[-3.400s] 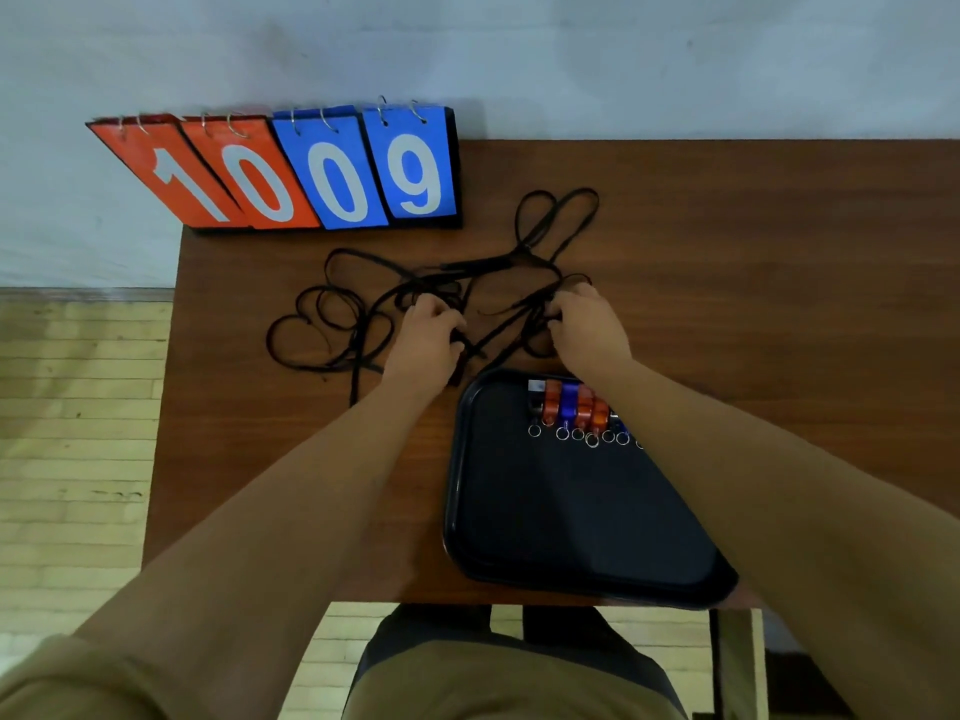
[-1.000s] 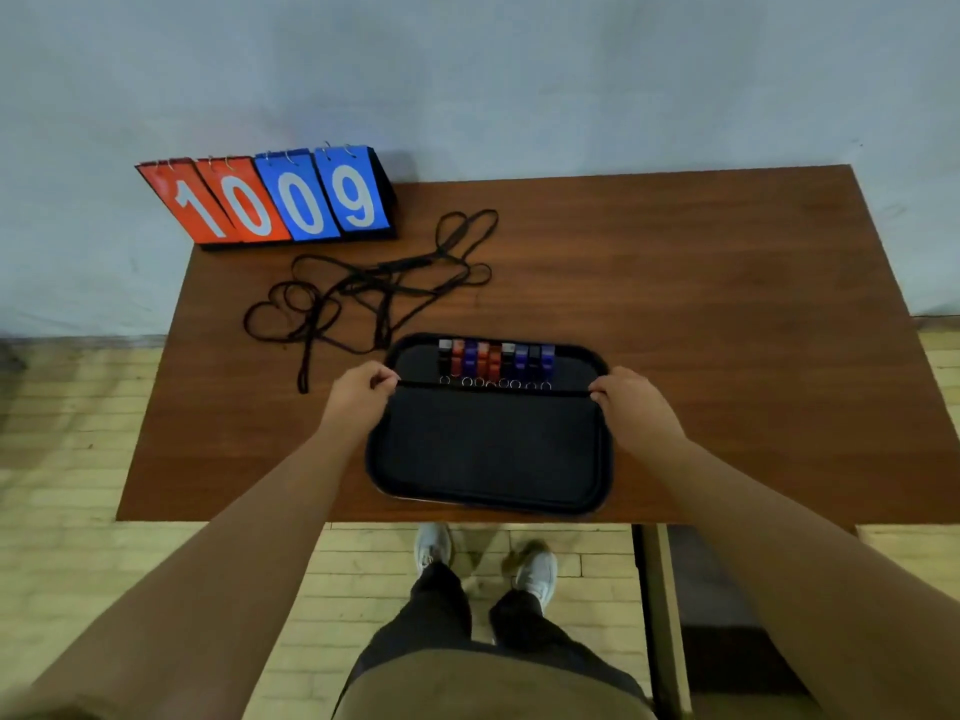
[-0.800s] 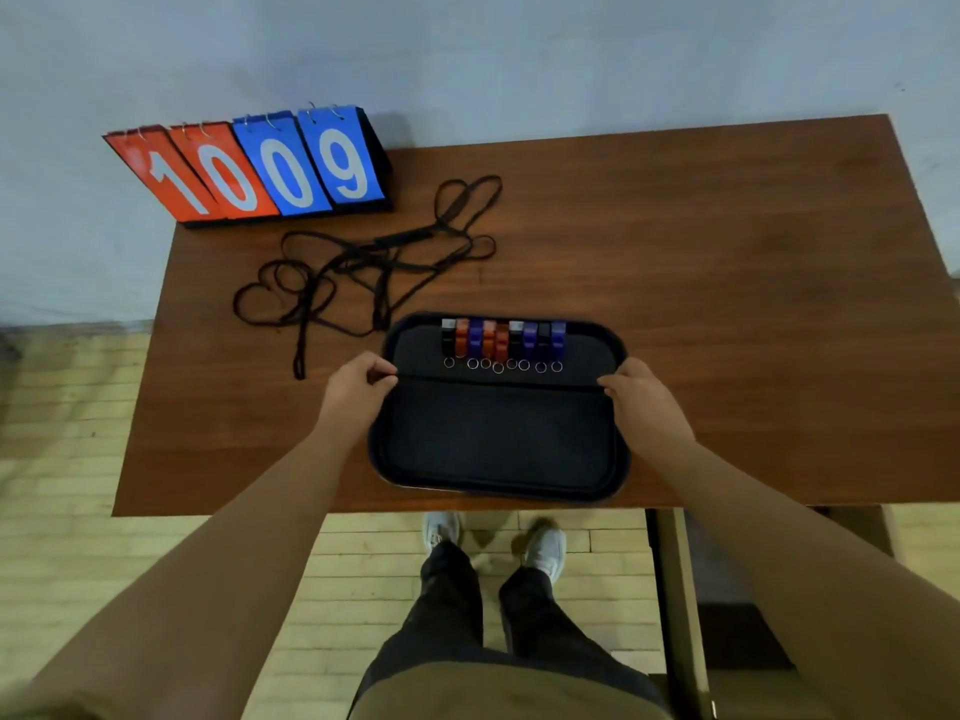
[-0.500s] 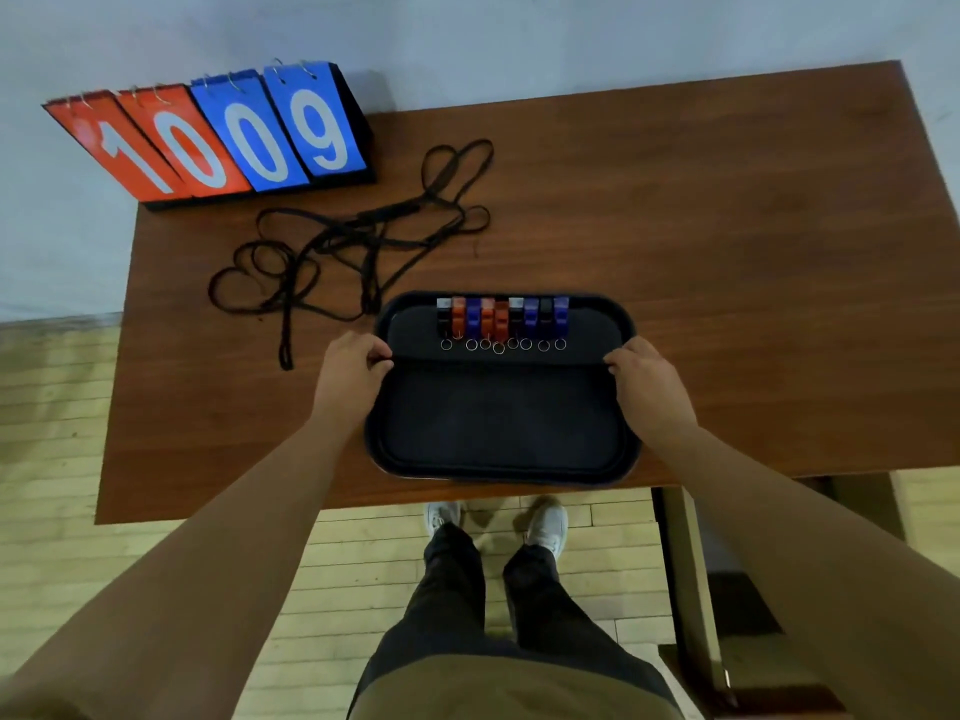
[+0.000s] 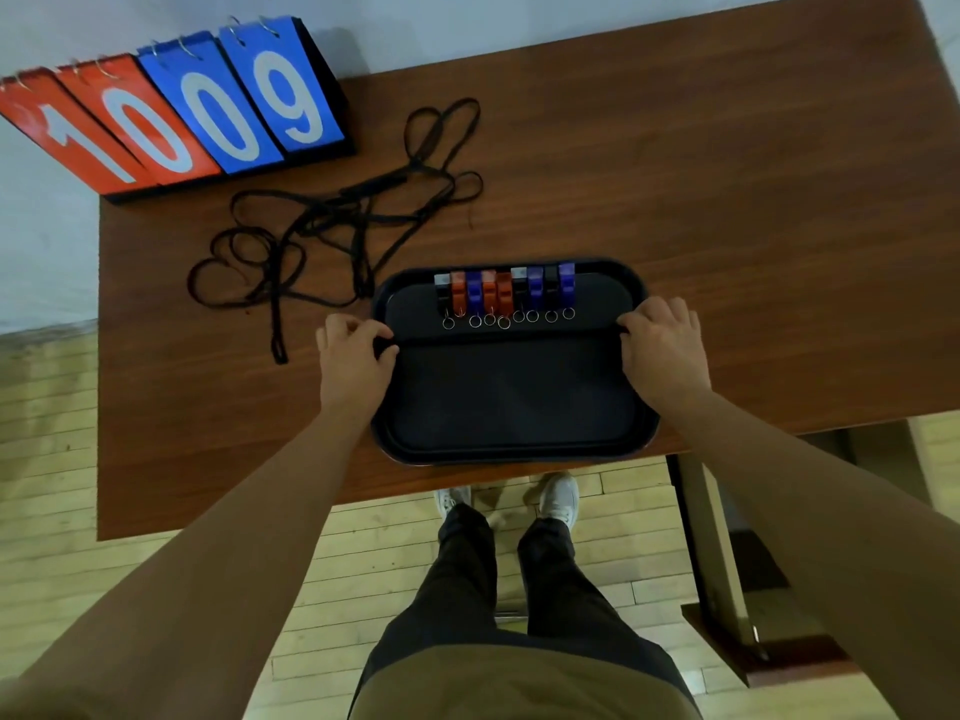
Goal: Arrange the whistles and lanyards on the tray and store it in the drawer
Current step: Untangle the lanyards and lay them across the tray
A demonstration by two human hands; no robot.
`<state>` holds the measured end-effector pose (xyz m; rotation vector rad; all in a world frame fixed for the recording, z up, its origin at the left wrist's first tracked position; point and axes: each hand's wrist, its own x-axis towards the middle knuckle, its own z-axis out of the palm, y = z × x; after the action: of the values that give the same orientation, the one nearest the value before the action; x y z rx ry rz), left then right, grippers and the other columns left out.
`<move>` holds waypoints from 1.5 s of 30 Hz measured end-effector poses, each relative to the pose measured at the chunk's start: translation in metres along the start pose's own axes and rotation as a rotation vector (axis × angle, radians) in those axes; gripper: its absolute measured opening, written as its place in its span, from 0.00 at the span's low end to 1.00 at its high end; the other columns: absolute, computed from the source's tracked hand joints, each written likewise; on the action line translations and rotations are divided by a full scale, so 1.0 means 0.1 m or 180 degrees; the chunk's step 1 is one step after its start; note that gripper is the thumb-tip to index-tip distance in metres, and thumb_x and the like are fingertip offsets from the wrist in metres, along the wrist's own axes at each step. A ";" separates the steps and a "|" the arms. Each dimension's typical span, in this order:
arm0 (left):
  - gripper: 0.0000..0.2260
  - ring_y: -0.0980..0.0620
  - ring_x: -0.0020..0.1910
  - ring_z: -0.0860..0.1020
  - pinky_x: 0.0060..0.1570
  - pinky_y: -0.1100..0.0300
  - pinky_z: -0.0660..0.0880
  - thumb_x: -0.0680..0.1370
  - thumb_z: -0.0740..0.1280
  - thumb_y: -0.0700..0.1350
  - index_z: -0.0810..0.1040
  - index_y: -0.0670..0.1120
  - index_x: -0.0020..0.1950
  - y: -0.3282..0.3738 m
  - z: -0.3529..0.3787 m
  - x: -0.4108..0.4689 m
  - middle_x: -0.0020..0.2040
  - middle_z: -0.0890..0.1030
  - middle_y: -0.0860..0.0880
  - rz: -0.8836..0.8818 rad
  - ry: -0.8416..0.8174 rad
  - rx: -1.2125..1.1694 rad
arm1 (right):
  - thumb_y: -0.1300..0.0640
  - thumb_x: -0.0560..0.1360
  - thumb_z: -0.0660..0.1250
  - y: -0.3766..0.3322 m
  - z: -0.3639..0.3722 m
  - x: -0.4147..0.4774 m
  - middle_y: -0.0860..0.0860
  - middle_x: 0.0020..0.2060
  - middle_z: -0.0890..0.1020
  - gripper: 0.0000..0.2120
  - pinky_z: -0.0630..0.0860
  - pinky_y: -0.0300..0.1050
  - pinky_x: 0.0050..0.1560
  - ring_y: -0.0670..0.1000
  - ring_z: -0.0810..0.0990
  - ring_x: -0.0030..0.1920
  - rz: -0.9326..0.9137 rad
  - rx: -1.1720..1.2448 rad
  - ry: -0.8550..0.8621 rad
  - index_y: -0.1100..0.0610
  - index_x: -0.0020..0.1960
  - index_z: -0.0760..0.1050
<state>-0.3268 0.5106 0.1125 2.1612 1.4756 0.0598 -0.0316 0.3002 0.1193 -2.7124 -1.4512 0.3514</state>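
A black tray lies at the table's near edge. Several whistles in black, orange and blue stand in a row along its far side, key rings toward me. One black lanyard is stretched straight across the tray just below the rings. My left hand pinches its left end at the tray's left rim. My right hand holds the other end at the right rim. A tangle of black lanyards lies on the table, left of and behind the tray.
The brown wooden table stands against a pale wall. A flip scoreboard reading 1009 sits at its back left corner. A table leg stands below on the right, and my legs and shoes are on the wood floor.
My hands left the tangle and now hold one lanyard taut across the tray. In the last second the view tilted down; the hands and lanyard barely shifted.
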 end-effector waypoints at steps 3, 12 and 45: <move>0.12 0.46 0.65 0.62 0.64 0.55 0.65 0.78 0.70 0.48 0.77 0.50 0.60 0.00 -0.08 -0.03 0.63 0.65 0.46 0.0016 -0.0084 -0.0208 | 0.56 0.77 0.66 -0.03 -0.09 -0.04 0.56 0.57 0.77 0.16 0.69 0.58 0.61 0.60 0.72 0.59 0.0087 0.0147 0.0030 0.59 0.63 0.78; 0.03 0.46 0.63 0.68 0.55 0.57 0.68 0.79 0.65 0.43 0.77 0.49 0.51 0.00 -0.60 0.33 0.56 0.68 0.51 0.0024 0.0053 -0.0368 | 0.58 0.79 0.63 -0.78 -0.59 0.45 0.56 0.58 0.77 0.14 0.71 0.54 0.62 0.58 0.76 0.57 -0.0030 0.0749 0.0097 0.61 0.62 0.77; 0.03 0.58 0.38 0.75 0.42 0.64 0.72 0.82 0.64 0.44 0.73 0.50 0.48 -1.14 -1.12 0.30 0.40 0.78 0.52 -0.0202 -0.0356 -0.1698 | 0.51 0.79 0.68 -3.37 0.19 1.16 0.51 0.60 0.68 0.18 0.71 0.50 0.66 0.52 0.70 0.62 -0.1524 0.1295 -0.1581 0.43 0.69 0.75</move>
<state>-0.4480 0.6118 0.1525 1.6604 1.2848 0.2733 -0.2486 0.5833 0.1291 -1.9585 -1.8208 1.1883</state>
